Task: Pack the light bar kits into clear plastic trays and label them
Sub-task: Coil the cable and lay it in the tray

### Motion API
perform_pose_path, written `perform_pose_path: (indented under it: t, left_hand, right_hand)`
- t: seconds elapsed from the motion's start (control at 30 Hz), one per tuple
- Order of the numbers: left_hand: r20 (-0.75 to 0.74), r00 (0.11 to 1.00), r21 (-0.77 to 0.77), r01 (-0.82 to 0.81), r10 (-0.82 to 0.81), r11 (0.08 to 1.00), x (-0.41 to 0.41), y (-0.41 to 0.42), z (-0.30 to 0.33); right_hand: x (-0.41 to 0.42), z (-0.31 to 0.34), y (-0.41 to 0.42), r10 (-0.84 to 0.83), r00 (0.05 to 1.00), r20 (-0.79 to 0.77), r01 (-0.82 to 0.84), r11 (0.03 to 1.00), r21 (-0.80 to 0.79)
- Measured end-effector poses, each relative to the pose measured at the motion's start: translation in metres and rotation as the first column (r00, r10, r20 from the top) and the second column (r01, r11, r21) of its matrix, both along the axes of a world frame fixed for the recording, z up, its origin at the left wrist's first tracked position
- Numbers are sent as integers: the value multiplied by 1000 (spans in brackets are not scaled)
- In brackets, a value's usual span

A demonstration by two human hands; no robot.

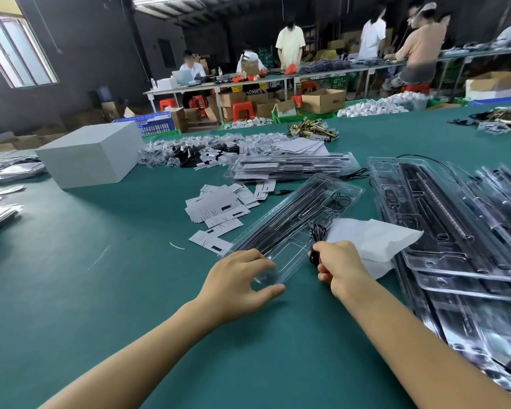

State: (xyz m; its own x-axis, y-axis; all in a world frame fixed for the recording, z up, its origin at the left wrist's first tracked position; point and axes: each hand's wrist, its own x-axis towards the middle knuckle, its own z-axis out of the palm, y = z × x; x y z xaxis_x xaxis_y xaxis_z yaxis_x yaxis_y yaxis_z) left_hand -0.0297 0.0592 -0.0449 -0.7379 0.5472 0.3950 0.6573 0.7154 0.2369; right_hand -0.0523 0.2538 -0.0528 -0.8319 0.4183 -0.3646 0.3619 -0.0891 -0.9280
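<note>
Low at centre frame, my left hand (242,277) pinches the near end of the clear tray (295,222) to steady it, while my right hand (341,268) grips the coiled black cable (317,237) beside it, ready, I judge, to tuck in.

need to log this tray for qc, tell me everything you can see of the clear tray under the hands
The clear tray is a long, shallow tray of transparent moulded plastic with rounded corners and shaped recesses. It lies flat on the green table, running diagonally away to the right. Black bars and a coiled wire sit in its far recesses; the near pocket looks empty. The left hand grips its near end, and the right hand holds a black cable bundle at its right edge.
</note>
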Motion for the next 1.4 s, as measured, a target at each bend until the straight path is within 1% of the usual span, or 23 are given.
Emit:
perform_pose_path:
  t: [0.07, 0.17, 0.23, 0.3, 0.33, 0.4, 0.43, 0.47, 0.53, 0.63, 0.73, 0.8, 0.93, 1.07, 1.17, 1.27, 1.4]
  left_hand:
    - [-14, 1000, -26, 5, -6, 1000, 0, 0, 2]
    - [-127, 983, -208, 106, -134, 972, -2, -2, 8]
    - [-142, 970, -264, 155, -197, 952, -7, -4, 14]
    - [-97, 975, -270, 167, -199, 948, -9, -5, 21]
    - [-88, 979, -299, 151, -185, 942, -9, -5, 21]
    - [-144, 974, -352, 112, -172, 929, -9, -3, 18]
    - [-148, 978, -353, 87, -147, 932, -9, -1, 18]
    - [-127, 986, -336, 57, -105, 940, -10, 0, 17]
    - [-55, 998, -255, 13, -28, 967, -14, 0, 18]
    - [29, 999, -141, -29, 33, 990, -14, 1, 20]
    - [127, 987, -4, -100, 100, 995, -19, 0, 20]
    - [163, 979, 79, -137, 123, 987, -22, -2, 18]
    - [224, 969, 180, -151, 109, 972, -25, -2, 15]
    - [216, 969, 223, -166, 118, 961, -28, -2, 11]
    - [252, 961, 292, -185, 111, 938, -28, -2, 10]
    - [215, 970, 264, -167, 110, 950, -28, -2, 8]
    - [193, 974, 255, -162, 114, 953, -27, -2, 7]
  right_hand:
    - [0, 0, 0, 2, 1000, 5, -2, 1000, 0]
    - [0, 2, -1, -2, 1000, 10, 3, 1000, -10]
    - [1, 4, -2, -8, 1000, 13, 8, 1000, -15]
    - [4, 6, -2, -16, 1000, 20, 17, 1000, -18]
    - [5, 6, -2, -21, 1000, 22, 22, 1000, -18]
    - [6, 7, -2, -29, 999, 20, 30, 999, -21]
    - [6, 7, -3, -33, 999, 19, 34, 999, -21]
    - [7, 7, -3, -39, 999, 18, 39, 999, -21]
    - [7, 8, -4, -51, 999, 8, 51, 998, -28]
    - [8, 7, -7, -70, 998, -7, 70, 997, -29]
    - [10, 4, -11, -88, 995, -38, 88, 996, 6]
    - [10, 4, -15, -118, 990, -75, 120, 992, 32]
    - [14, 4, -26, -141, 981, -135, 155, 982, 107]
    - [17, 3, -36, -155, 976, -155, 183, 966, 182]
    - [18, 2, -38, -155, 976, -152, 185, 960, 208]
    - [15, 2, -37, -105, 984, -145, 142, 951, 276]
    - [12, -1, -35, -44, 989, -145, 100, 907, 409]
